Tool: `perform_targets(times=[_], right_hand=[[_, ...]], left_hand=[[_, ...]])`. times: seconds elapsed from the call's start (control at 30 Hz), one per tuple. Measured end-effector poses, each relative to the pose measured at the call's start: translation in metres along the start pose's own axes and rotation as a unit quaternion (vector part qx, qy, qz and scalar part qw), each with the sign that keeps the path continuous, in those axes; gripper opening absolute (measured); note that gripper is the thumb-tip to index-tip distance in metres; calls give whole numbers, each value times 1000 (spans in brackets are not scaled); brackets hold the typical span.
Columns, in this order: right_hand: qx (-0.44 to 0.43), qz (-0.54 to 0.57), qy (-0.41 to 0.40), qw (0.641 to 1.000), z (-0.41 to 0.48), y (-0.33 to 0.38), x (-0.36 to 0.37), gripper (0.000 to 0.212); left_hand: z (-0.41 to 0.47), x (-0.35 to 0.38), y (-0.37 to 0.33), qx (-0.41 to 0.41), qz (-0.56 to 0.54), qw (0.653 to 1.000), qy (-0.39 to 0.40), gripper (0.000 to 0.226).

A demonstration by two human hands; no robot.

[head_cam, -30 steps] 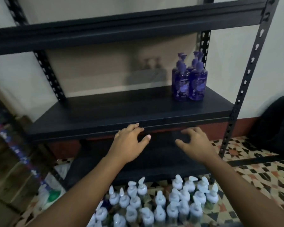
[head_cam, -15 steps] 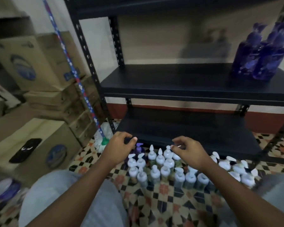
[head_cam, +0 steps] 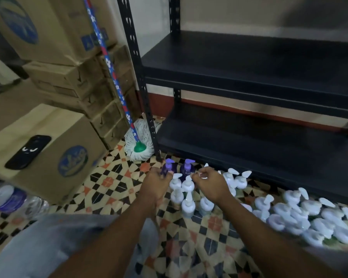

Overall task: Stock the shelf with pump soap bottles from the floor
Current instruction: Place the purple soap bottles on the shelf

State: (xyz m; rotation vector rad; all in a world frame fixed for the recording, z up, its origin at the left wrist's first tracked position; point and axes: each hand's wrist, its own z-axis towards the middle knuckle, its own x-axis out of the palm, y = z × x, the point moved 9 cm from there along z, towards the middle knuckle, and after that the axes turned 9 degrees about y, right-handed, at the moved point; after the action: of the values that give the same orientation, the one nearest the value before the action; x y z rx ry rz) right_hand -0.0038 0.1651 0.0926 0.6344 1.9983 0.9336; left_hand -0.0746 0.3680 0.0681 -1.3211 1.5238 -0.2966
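Down from the shelf (head_cam: 249, 81) to the floor (head_cam: 113, 181) now: the left grip (head_cam: 157, 185) is wrapping a purple bottle (head_cam: 167, 167), and the right grip (head_cam: 208, 182) is curling beside the second purple bottle (head_cam: 186, 167), hold unclear. Likely another pair is starting.

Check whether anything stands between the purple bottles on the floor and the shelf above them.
Nothing visible does. The left hand grips the left purple bottle; the right purple bottle stands beside it. Open space leads up to the shelf; only the rack post rises close behind them.
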Motion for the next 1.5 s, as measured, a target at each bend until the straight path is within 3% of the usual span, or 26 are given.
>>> perform_targets(times=[0.17,0.3,0.43,0.67,0.8,0.9,1.03,1.13,1.27,1.4,1.5], right_hand=[[26,-29,-24,999,68,-24,30,31],[40,-61,-8,997,114,-43,48,14],[57,-110,33,992,155,-67,66,31],[89,-79,52,992,190,-90,80,21],[107,-72,50,990,204,-95,87,29],[127,-107,59,984,212,-98,93,37],[158,-116,41,980,215,-100,93,46],[179,-106,18,978,215,-98,87,42],[146,-106,4,984,207,-78,76,38],[82,-33,-18,996,183,-41,45,34],[26,19,-36,999,158,-12,17,39]], left_hand=[[67,23,38,-72,-50,996,-6,54],[115,44,62,-99,-74,992,15,63],[159,63,78,-91,-78,992,32,79],[188,76,87,-89,-115,989,18,42],[200,85,99,-80,-104,991,13,56],[197,83,105,-92,-125,988,-15,43],[198,77,109,-97,-137,985,-49,56],[197,71,113,-128,-132,981,-57,51],[188,55,114,-122,-124,982,-78,50],[175,25,85,-81,-114,985,-104,42],[158,-3,49,-49,-106,986,-122,51]])
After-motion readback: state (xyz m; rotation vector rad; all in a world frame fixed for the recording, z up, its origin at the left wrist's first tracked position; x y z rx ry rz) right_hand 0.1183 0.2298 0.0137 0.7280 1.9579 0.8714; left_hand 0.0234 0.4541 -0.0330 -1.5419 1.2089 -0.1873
